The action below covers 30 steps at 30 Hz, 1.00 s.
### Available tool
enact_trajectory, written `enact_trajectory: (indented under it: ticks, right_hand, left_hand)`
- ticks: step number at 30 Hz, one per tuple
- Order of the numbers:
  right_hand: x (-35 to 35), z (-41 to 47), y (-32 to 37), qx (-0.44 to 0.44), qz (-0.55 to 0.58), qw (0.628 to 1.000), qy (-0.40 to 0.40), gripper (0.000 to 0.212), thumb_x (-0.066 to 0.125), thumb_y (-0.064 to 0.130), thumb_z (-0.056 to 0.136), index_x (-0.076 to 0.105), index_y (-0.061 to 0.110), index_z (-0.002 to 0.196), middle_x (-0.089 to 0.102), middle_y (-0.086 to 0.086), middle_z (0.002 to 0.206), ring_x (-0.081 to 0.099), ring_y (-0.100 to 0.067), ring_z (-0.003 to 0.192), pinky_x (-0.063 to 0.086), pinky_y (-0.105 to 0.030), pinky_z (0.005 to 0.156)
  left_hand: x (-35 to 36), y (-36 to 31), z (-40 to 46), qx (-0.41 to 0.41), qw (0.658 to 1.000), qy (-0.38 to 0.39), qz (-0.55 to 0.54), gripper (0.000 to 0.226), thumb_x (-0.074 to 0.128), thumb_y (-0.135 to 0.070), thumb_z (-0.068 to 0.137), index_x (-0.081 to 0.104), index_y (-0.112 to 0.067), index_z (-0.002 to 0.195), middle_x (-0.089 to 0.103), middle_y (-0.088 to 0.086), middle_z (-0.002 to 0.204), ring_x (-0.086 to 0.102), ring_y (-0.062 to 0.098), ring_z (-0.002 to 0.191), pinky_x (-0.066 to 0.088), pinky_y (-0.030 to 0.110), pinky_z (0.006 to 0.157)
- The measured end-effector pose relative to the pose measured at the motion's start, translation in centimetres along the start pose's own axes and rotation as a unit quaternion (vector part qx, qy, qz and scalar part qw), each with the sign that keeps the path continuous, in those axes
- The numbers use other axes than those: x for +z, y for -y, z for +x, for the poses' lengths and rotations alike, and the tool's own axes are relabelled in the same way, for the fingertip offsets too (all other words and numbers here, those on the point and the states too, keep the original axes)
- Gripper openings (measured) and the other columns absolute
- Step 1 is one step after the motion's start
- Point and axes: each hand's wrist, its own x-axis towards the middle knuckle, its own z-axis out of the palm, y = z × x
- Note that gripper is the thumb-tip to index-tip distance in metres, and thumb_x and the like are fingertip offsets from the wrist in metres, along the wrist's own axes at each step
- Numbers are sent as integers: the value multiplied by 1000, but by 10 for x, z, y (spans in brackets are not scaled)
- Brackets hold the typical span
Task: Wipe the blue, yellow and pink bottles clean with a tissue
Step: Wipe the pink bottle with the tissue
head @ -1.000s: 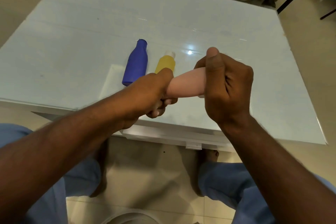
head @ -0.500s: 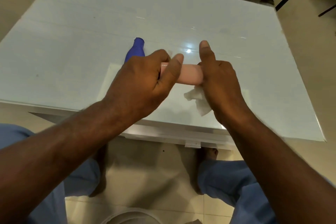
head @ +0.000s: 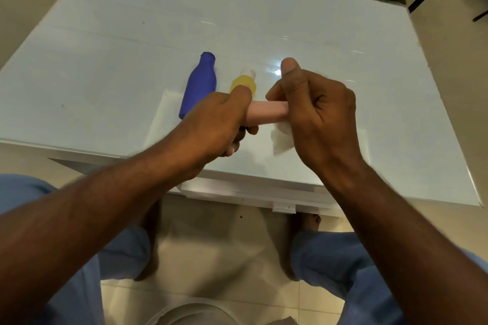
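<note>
Pink bottle [head: 266,113] lay level between our two hands, held in the air just above the near part of the glass table [head: 105,34]. Only its middle stretch showed; both ends were hidden inside our grips, so we could not tell which end carried the cap. Our left hand [head: 214,124] was clenched round the bottle's left end, the thumb laid along the top and the other fingers curled underneath. Our right hand [head: 317,119] was wrapped round the right end, thumb pointing up and away from us, fingers folded over the bottle with the white tissue [head: 281,137] pressed against it. A crumpled part of the tissue hung out below the bottle, next to the right palm.

Behind the left hand, the blue bottle [head: 199,84] lay on its side on the tabletop, its neck pointing away from us and its base partly covered by our left knuckles. Just to the right of it lay the yellow bottle [head: 244,83] with a pale cap, also pointing away, its lower part hidden behind our left thumb. The two sat close together but did not seem to touch.

Under the table edge we saw our knees in blue trousers [head: 343,266] and bare feet on the tiled floor [head: 211,258].
</note>
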Motion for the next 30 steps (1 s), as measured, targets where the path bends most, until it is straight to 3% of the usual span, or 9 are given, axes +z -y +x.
enact_trajectory:
  ticks: [3,6,9,12,16,20,21,25,30]
  right_hand:
    - [-5,2,1,36,-48,997,46,69,41,55,110,72,6,73,64,-7,61,62,-21,61,47,-31,62]
    - [-12,7,2,97,-65,993,10,70,41,65,105,73,8,80,68,-11,72,66,-23,69,54,-40,67]
    - [-18,16,0,171,19,984,-44,43,51,47,93,73,11,96,68,4,86,63,-2,79,52,-31,73]
    - [-19,16,-3,178,67,981,-45,26,47,23,80,66,21,98,66,9,105,63,1,95,48,-20,75]
    - [-18,11,0,62,34,997,-32,33,45,-1,85,62,19,105,59,15,102,55,-1,94,48,-16,79]
    - [-17,13,-3,44,47,997,-44,29,57,-1,96,71,19,112,70,12,109,69,-18,95,63,-47,80]
    - [-17,14,-4,45,58,996,-46,26,59,2,99,73,18,114,73,10,111,71,-20,95,64,-48,79]
    - [-18,14,-3,54,118,991,-43,18,63,16,107,72,9,121,77,-2,106,74,-15,85,62,-29,73]
    - [-18,16,-7,51,118,988,-84,3,66,6,91,68,6,93,72,-9,93,70,-33,85,62,-49,79]
  left_hand:
    - [-5,-3,5,26,999,-27,5,52,38,-50,106,63,-6,96,52,-14,43,47,4,36,40,16,41]
    - [-8,-3,10,31,998,-45,7,60,37,-49,106,54,2,133,49,-16,40,47,5,38,39,16,40]
    - [-7,-3,6,49,998,-31,10,46,38,-51,106,65,-17,89,52,-11,46,45,7,44,41,19,44]
    - [0,-4,-1,60,998,-26,8,36,40,-50,106,45,-40,72,66,25,81,48,14,54,46,30,56]
    - [0,-4,0,64,997,-30,3,33,40,-50,106,45,-40,75,65,29,92,48,11,51,44,30,53]
    - [-4,-2,3,62,998,-22,7,31,39,-51,106,47,-39,78,63,24,86,48,10,50,45,30,54]
    - [-4,-1,3,60,998,-20,7,31,39,-50,106,45,-40,77,63,22,85,48,10,51,45,29,55]
    - [-2,-2,1,65,998,-22,12,34,40,-52,105,47,-40,74,67,30,96,49,13,52,46,33,57]
    - [-3,-2,1,58,998,-25,14,35,40,-53,105,47,-40,73,67,31,98,49,14,53,46,34,58]
